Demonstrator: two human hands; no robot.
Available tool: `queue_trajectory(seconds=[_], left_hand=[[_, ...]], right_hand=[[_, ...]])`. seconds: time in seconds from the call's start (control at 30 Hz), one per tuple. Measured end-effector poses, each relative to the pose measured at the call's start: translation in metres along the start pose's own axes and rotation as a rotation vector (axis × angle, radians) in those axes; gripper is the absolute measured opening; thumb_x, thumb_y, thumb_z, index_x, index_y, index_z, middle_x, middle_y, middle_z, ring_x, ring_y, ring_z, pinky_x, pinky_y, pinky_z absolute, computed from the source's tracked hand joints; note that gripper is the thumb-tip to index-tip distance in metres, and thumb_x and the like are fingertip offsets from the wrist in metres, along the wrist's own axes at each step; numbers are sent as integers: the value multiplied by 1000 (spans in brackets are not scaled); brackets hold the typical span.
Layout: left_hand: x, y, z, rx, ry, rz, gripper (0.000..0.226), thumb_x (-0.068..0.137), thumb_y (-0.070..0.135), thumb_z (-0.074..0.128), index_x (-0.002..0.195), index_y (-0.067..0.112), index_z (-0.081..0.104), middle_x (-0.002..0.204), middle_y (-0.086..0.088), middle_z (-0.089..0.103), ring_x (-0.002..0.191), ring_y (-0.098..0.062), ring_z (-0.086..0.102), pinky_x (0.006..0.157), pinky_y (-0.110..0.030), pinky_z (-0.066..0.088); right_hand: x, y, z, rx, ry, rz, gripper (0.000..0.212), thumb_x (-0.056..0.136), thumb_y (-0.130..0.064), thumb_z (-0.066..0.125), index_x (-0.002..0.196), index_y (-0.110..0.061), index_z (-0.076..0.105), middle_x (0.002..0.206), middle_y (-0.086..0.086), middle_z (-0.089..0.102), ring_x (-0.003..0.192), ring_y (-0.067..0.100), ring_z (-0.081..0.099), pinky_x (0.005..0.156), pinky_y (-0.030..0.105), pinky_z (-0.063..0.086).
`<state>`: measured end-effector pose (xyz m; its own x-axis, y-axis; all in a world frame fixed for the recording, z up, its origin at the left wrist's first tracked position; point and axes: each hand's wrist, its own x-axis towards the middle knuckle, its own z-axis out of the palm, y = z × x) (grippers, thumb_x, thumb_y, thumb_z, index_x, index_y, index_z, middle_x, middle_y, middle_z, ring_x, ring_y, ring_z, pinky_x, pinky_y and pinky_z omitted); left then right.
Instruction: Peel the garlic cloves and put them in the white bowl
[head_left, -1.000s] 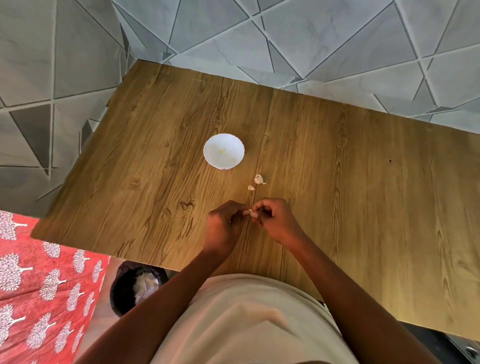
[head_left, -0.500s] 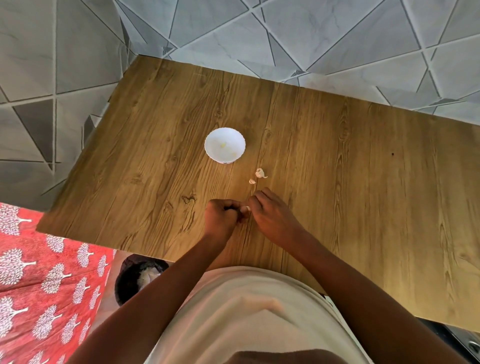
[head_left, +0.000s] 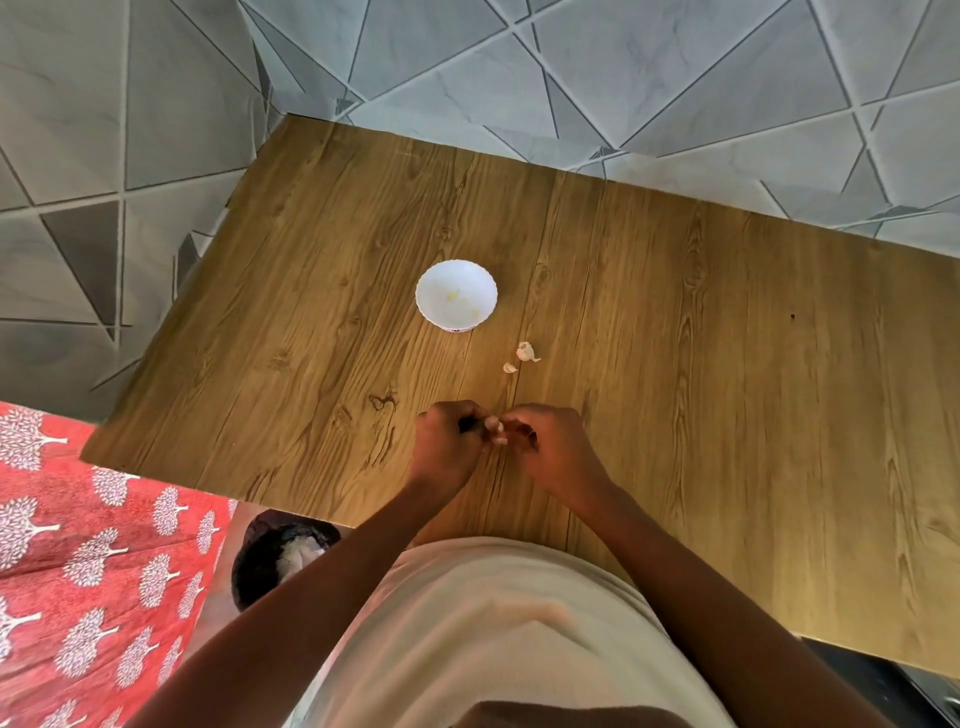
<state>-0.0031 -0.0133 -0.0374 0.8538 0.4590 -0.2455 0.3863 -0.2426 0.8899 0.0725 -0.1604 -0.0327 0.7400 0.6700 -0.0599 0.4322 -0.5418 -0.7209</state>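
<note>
Two hands, left (head_left: 447, 447) and right (head_left: 558, 452), each grip one garlic clove (head_left: 494, 432) between them. One white bowl (head_left: 456, 295) and two garlic pieces (head_left: 525, 352) lie beyond on the wooden desk (head_left: 727, 364), above a grey tiled floor (head_left: 675, 78).

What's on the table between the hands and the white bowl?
Head view: two small garlic pieces, one larger and one smaller, lie on the table between the bowl and the hands. Otherwise bare wood.
</note>
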Motion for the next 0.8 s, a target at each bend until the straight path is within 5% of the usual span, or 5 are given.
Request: queue_trajectory(seconds=[0.2,0.47,0.6,0.8], left_hand=[[-4,-5,9,96,73,151,18,93,2,67,83,12,78,72,9,72,68,-4,66,65,-15,49],[-2,-15,13,52,118,275,17,89,-4,74,98,10,80,90,4,76,83,-5,70,75,-20,57],[0,-21,14,19,85,213,21,87,-7,72,94,11,80,89,5,76,84,-6,71,75,-21,56],[3,-23,14,-30,64,186,26,86,-11,68,91,12,80,88,6,76,85,-9,71,80,-24,57]], right_hand=[[-3,-5,3,70,-7,89,14,95,-11,69,103,-14,80,84,1,77,73,11,67,67,20,49],[1,-3,11,3,-6,149,15,98,-6,62,93,-5,76,78,6,70,68,14,60,63,26,41],[-3,2,10,360,-39,364,15,98,-5,64,100,-8,78,77,-4,73,66,4,66,62,20,52],[1,-2,2,673,-57,608,11,98,-9,66,100,-3,75,78,11,74,58,12,65,49,21,47]])
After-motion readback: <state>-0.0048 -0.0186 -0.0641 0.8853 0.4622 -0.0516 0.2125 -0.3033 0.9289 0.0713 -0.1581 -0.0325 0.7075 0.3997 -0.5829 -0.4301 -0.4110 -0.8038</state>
